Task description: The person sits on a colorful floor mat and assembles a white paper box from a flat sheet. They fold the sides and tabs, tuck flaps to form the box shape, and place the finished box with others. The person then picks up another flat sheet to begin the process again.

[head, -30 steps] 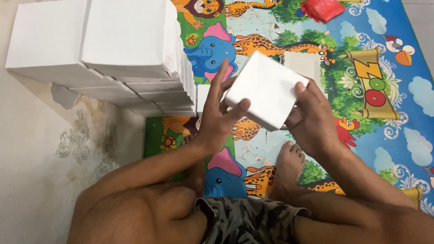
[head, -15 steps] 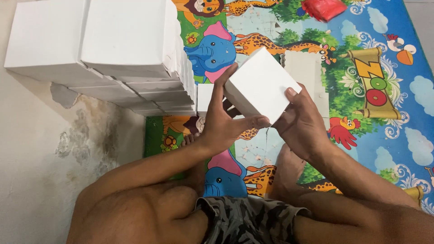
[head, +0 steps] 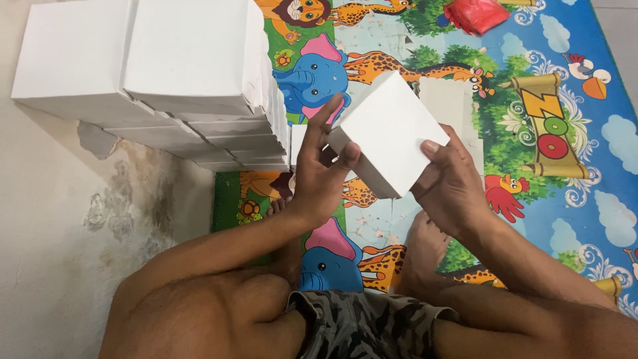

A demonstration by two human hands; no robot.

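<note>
both hands, left hand and right hand, grip the white folded cardboard box (tilted, above the animal-print play mat); better pressed evenly at opposite edges.

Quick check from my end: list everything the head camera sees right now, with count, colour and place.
white box: one, white, held up between both hands over the mat
stacked white boxes: many, exact count unclear, white, upper left against the wall
flat white sheets: count unclear, white, on the mat behind the held box
play mat: one, animal print in blue and green, on the floor
red bag: one, red, top edge on the mat
wall: stained, pale, left
left hand: on the box's left side
right hand: on the box's right edge
</note>
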